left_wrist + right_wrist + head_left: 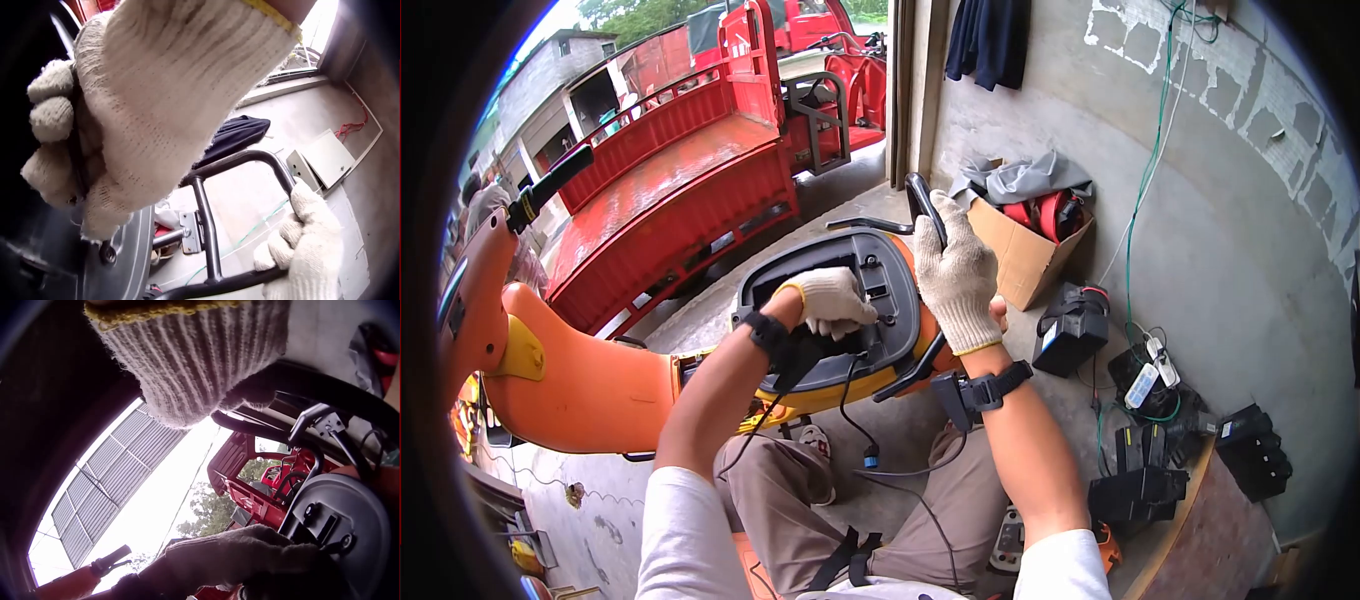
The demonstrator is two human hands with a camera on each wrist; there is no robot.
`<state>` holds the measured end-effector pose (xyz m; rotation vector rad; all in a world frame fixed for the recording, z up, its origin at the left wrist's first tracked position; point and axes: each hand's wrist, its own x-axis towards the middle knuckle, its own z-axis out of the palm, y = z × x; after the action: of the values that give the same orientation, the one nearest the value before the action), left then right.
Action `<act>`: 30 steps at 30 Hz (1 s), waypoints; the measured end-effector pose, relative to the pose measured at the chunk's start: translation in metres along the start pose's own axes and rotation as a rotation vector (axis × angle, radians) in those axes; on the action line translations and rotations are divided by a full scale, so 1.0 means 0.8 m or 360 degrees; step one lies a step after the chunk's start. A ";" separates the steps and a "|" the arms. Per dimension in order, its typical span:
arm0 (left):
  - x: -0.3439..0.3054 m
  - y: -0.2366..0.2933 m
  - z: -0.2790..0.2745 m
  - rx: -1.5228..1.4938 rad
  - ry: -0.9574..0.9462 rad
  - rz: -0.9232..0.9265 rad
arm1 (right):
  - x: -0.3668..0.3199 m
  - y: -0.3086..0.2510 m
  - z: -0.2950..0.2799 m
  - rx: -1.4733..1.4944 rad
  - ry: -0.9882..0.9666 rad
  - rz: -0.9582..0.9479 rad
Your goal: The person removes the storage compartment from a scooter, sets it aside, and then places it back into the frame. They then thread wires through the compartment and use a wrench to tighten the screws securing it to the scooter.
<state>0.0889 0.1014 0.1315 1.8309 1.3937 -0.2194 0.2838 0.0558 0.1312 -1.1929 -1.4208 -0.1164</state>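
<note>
An orange scooter body (585, 395) stands in front of me, its black plastic compartment (775, 295) uncovered. Over that compartment, my gloved left hand (835, 300) has its fingers curled round a thin dark tool, mostly hidden by the glove. The tool's end is near a round fastener (347, 540) on the compartment rim; the left wrist view shows that fastener just below the fingertips. My gloved right hand (955, 265) grips a black tubular rack (209, 228) at the scooter's rear. A black cable with a blue-ended plug (871, 458) hangs below the compartment.
Beyond the scooter is a red cargo tricycle (670, 180). To the right stand a cardboard box (1015, 250), a black battery-like case (1070, 330), a power strip (1142, 385) and more black units (1250, 455). Green and white cables run down the wall.
</note>
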 end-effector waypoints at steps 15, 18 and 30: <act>0.023 0.077 0.213 -0.2826 0.0410 0.0400 | 0.000 0.004 0.005 -0.0081 0.0042 -0.0073; -0.001 0.055 0.203 -0.2717 0.0135 0.0460 | 0.001 0.005 0.005 -0.0053 -0.0032 0.0034; -0.017 0.001 0.021 0.0093 0.0460 0.0067 | 0.000 0.002 0.003 0.0015 0.0031 0.0017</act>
<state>0.0899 0.0800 0.1281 1.9982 1.5552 0.0288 0.2830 0.0583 0.1295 -1.1885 -1.3965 -0.1137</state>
